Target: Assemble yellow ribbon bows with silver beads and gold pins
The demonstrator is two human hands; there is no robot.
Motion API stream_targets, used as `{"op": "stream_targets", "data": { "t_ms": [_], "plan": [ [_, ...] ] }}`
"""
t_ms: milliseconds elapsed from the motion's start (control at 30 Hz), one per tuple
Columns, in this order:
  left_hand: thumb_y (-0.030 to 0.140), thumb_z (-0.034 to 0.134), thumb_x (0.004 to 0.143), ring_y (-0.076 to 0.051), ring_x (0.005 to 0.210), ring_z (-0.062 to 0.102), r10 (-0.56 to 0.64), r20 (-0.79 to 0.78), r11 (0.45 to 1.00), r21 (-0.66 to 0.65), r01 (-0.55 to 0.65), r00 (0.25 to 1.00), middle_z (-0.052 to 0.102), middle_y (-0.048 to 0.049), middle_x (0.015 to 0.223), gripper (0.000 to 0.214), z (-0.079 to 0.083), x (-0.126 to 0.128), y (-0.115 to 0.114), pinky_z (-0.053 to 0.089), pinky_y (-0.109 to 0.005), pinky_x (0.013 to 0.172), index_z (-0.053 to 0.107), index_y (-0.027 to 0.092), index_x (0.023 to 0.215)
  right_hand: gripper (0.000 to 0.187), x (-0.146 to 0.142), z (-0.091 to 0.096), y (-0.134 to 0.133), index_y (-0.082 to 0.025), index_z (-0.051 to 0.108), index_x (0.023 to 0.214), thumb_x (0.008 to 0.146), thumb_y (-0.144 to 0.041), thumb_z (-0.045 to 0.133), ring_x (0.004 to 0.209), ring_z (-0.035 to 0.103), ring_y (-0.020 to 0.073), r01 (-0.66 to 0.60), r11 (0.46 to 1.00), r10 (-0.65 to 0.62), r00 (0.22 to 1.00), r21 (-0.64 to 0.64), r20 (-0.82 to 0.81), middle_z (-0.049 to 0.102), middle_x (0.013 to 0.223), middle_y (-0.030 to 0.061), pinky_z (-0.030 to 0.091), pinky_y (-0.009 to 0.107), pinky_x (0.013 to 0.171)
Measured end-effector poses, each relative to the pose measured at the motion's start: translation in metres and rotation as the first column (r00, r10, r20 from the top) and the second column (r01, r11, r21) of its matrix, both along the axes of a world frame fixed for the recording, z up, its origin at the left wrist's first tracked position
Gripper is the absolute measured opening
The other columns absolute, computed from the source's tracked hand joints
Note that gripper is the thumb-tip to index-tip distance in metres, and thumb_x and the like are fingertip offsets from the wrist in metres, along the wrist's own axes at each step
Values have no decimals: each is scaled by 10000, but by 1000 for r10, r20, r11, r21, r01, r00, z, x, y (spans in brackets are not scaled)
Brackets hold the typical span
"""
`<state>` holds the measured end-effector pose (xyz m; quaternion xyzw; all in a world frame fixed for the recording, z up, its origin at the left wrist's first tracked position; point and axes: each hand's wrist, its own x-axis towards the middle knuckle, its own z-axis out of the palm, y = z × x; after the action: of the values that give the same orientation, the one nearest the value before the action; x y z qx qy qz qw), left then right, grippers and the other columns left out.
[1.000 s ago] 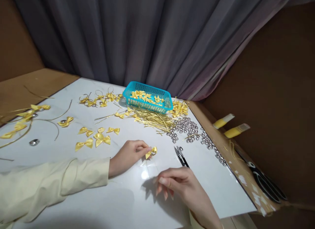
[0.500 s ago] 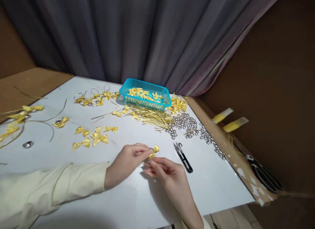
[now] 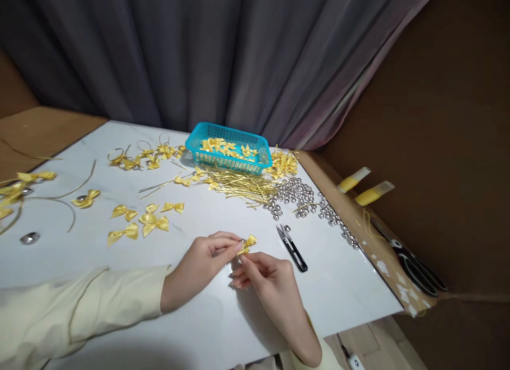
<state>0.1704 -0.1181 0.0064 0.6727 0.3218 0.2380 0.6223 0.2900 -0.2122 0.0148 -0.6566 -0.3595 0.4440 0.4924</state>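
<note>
- Centrally, a small yellow bow (image 3: 250,242) was held up between two hands over a white counter (image 3: 338,290); it looked only partly assembled.
- The left hand's (image 3: 201,264) fingers pinched it at its left end; the right hand's (image 3: 274,285) thumb and forefinger met at its lower edge, seemingly gripping it too. Its upper right part stuck out past the fingertips.
- Just to the right lay black snips (image 3: 292,249).
- To the left, plain bows (image 3: 123,233) lay loose, apparently left to do.
- Beyond the hands spread gold strips (image 3: 247,187) and silver gems (image 3: 295,192), probably unused parts.
- Farther back, looped bows (image 3: 133,163) looked done; a blue basket (image 3: 223,162) held more bows, their stage unclear.
</note>
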Motion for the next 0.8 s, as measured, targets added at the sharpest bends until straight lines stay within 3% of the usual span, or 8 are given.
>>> {"op": "stream_targets", "data": {
  "t_ms": [200, 333, 500, 567, 700, 800],
  "plan": [
    [302, 610, 726, -260, 1083, 569, -31, -14, 997, 76, 32, 999, 690, -114, 1010, 189, 0, 0, 0, 479, -333, 902, 737, 162, 727, 312, -1, 4, 0, -124, 639, 649, 795, -394, 583, 505, 641, 150, -16, 1000, 17, 1000, -11, 19, 658, 571, 43, 527, 245, 532],
    [297, 578, 755, -259, 1082, 578, -33, -47, 992, 117, 38, 998, 703, -103, 1006, 208, 4, 0, 1, 475, -346, 902, 742, 175, 718, 324, -2, 6, 2, -125, 628, 634, 764, -421, 614, 487, 633, 142, -5, 999, 2, 999, -47, -53, 653, 561, 34, 527, 239, 521],
    [309, 583, 773, -248, 1017, 612, 8, -37, 979, 204, 0, 999, 710, -77, 1004, 201, 0, 0, 3, 457, -359, 904, 733, 197, 699, 379, -1, 4, 1, -126, 691, 737, 709, -503, 667, 642, 695, 213, -12, 999, 6, 994, -46, -111, 718, 695, 83, 562, 299, 634],
    [307, 583, 785, -250, 1026, 603, 24, -35, 968, 249, -15, 999, 714, -69, 993, 195, -3, 0, 4, 429, -374, 922, 731, 206, 707, 361, 4, 3, -2, -131, 697, 783, 711, -485, 681, 647, 697, 216, 21, 1000, -23, 996, -23, -86, 726, 719, 89, 555, 285, 604],
    [301, 595, 799, -249, 1026, 586, 37, -52, 947, 321, -18, 998, 712, -60, 978, 173, -5, 0, 7, 383, -384, 925, 731, 215, 737, 299, 17, 5, -5, -149, 659, 820, 710, -423, 707, 538, 641, 161, 212, 976, -214, 976, 58, 41, 717, 753, 76, 487, 229, 435],
    [288, 597, 807, -238, 989, 590, 36, -46, 927, 376, -16, 998, 701, -56, 949, 166, -6, -1, 7, 384, -363, 892, 734, 223, 741, 312, 24, 6, -3, -152, 642, 884, 685, -375, 733, 687, 653, 173, 161, 985, -163, 986, 65, 29, 703, 908, 88, 521, 237, 510]
  ]
}}
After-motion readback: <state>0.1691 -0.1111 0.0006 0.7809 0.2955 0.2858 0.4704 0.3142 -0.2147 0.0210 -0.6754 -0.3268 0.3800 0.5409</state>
